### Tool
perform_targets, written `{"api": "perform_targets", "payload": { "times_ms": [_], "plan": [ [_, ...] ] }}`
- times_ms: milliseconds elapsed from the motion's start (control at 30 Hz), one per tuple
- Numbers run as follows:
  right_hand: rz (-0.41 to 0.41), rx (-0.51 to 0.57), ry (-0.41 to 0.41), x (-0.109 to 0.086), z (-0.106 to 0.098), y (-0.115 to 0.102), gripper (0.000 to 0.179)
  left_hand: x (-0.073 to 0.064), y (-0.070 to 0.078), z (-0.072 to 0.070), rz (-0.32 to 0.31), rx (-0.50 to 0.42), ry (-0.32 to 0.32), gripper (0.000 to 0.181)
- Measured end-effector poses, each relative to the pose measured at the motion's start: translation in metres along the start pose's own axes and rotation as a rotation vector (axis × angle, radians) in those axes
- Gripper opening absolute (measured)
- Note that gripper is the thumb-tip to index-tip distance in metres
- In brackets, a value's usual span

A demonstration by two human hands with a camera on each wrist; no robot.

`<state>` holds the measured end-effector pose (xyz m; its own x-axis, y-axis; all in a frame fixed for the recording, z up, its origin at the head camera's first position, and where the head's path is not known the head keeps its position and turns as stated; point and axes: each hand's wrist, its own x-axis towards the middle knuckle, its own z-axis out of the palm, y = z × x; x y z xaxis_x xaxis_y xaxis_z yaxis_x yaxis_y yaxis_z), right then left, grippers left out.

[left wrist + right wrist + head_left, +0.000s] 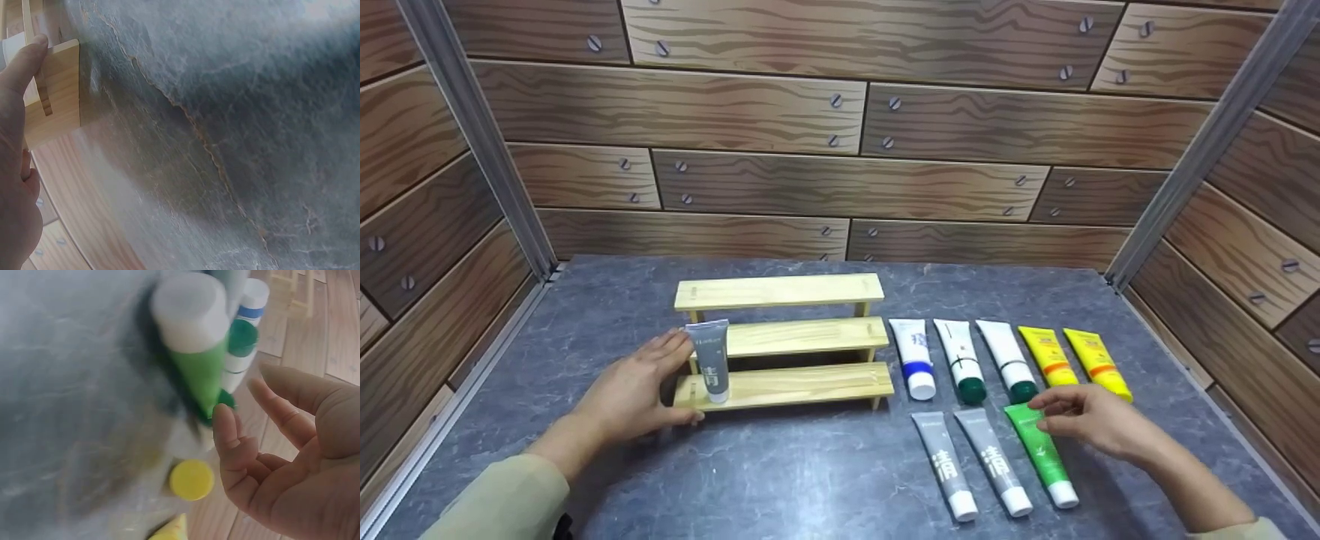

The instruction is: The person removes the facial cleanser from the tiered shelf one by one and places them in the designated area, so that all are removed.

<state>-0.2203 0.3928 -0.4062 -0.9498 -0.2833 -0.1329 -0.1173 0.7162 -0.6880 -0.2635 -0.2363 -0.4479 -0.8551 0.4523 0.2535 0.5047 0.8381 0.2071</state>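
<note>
My left hand (634, 386) grips the left end of a three-tier wooden display rack (810, 384), thumb at the lowest step and fingers farther back. The left wrist view shows the thumb against the rack's end board (62, 84). A grey tube (709, 360) stands cap down on the lowest step, near that hand. On the right, my right hand (1099, 420) hovers over the upper end of a green tube (1042, 454) with a white cap, fingers loosely bent and holding nothing. In the right wrist view the green tube (199, 371) lies just beyond the fingertips.
Two grey tubes (945, 465) lie left of the green one. Behind them is a row: a white tube with a blue band (913, 352), two white tubes with green caps (960, 356) and two yellow tubes (1046, 354). Wood-patterned panels (840, 180) enclose the grey tabletop (780, 480).
</note>
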Motion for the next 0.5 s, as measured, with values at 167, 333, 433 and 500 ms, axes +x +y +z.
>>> {"api": "perform_targets", "payload": {
  "times_ms": [167, 333, 433, 500],
  "plan": [
    [-0.079, 0.008, 0.050, 0.005, -0.001, -0.028, 0.032, 0.000, 0.001, -0.001, 0.001, 0.003, 0.000, 0.105],
    [-0.215, 0.007, 0.079, 0.015, 0.000, -0.064, 0.027, 0.000, 0.001, -0.001, 0.004, 0.005, -0.003, 0.106],
    [-0.276, -0.008, 0.085, 0.024, 0.005, -0.086, 0.024, 0.001, 0.001, -0.001, 0.004, 0.008, -0.003, 0.107],
    [-0.309, -0.029, 0.091, 0.030, 0.010, -0.101, 0.023, 0.001, 0.001, 0.000, 0.003, 0.010, -0.004, 0.108]
  ]
}}
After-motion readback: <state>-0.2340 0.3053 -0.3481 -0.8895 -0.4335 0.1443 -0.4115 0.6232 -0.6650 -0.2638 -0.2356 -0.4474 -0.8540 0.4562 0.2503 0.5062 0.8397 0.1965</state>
